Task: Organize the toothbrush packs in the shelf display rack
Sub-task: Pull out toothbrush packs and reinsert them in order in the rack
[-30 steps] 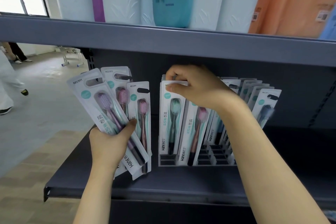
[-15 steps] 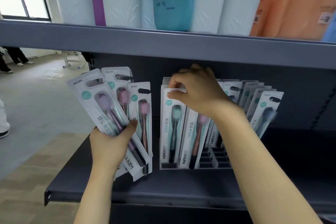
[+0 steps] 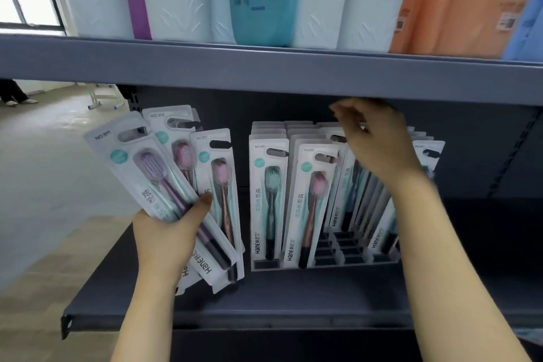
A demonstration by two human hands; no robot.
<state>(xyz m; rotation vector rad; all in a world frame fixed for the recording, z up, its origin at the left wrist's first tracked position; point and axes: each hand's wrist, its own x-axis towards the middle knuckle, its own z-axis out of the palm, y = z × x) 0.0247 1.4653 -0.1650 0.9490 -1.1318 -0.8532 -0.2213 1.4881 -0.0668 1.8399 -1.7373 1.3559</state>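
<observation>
A display rack (image 3: 323, 261) stands on the lower shelf (image 3: 264, 300), set back from the shelf's front edge and right of its middle. Toothbrush packs (image 3: 269, 200) stand upright in the rack's slots, in rows running from its front toward the shelf's back panel; more packs lean in the slots at the rack's right end. Left of the rack, near the shelf's left end, the left hand (image 3: 164, 241) holds a fan of packs (image 3: 176, 185), their lower ends over the shelf. The right hand (image 3: 379, 144) is above the rack's middle rows, just under the upper shelf (image 3: 264, 73). Large bags (image 3: 323, 0) stand side by side on the upper shelf.
</observation>
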